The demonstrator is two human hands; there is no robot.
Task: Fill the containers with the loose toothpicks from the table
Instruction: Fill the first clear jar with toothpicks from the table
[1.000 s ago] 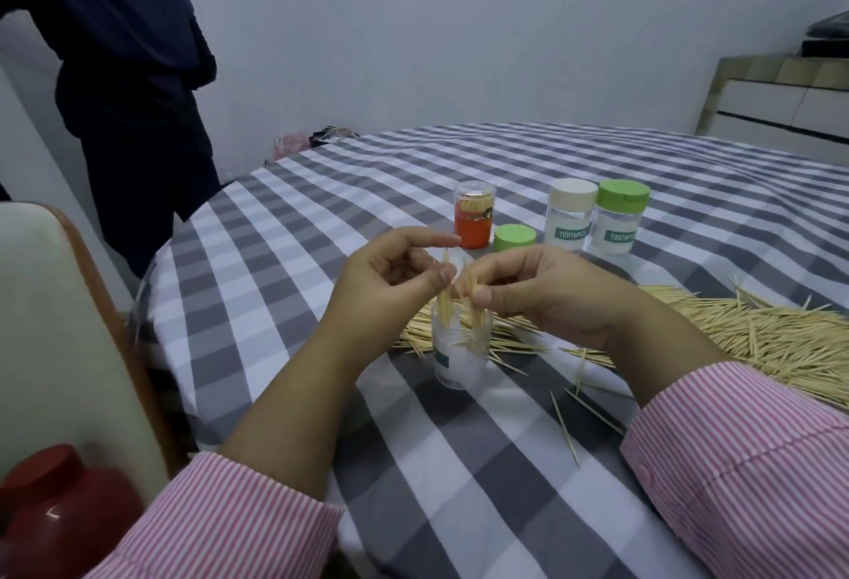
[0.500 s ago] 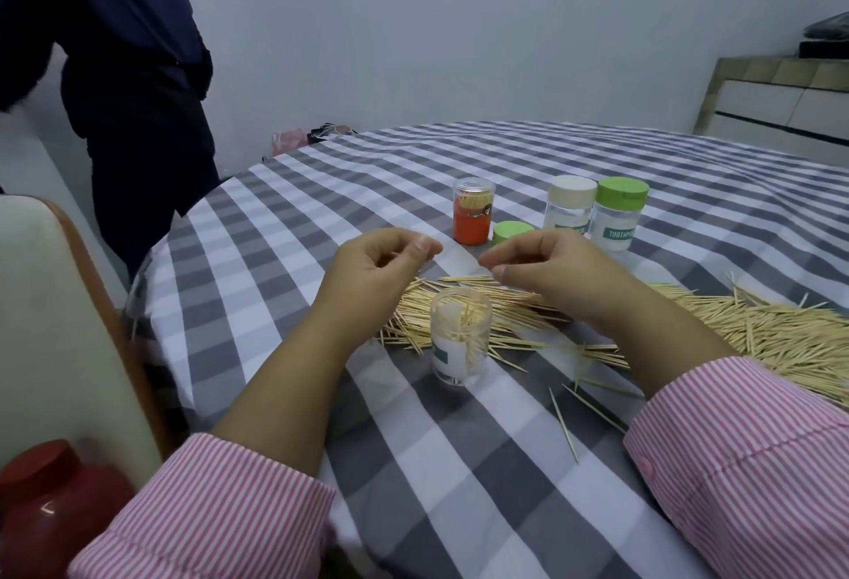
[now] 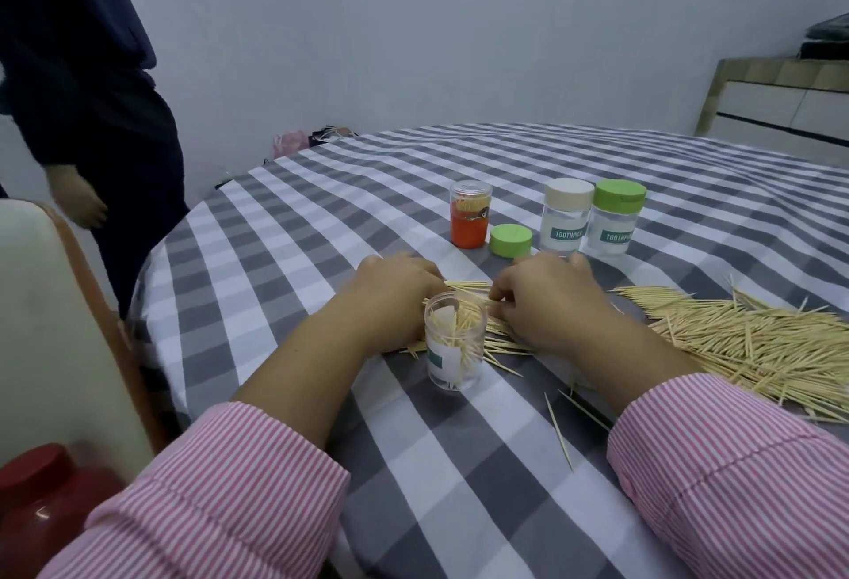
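An open clear jar (image 3: 455,349), partly filled with toothpicks, stands on the checked tablecloth (image 3: 459,463) in front of me. Just behind it my left hand (image 3: 395,291) and my right hand (image 3: 551,298) are down on the near end of the loose toothpicks (image 3: 758,339). Both have their fingers curled onto a small bunch lying between them; the left fingertips are partly hidden by the jar. The pile spreads far to the right. A few single toothpicks (image 3: 558,431) lie nearer to me.
Behind the hands stand an orange jar of toothpicks (image 3: 468,220), a loose green lid (image 3: 511,240), a cream-lidded jar (image 3: 567,220) and a green-lidded jar (image 3: 615,222). A person in dark clothes (image 3: 92,96) stands at the left. A chair back (image 3: 50,326) and a red container (image 3: 46,500) are at my left.
Both hands have let toothpicks go into the clear jar, then moved away from its mouth and down onto the pile behind it. The standing person has shifted a little.
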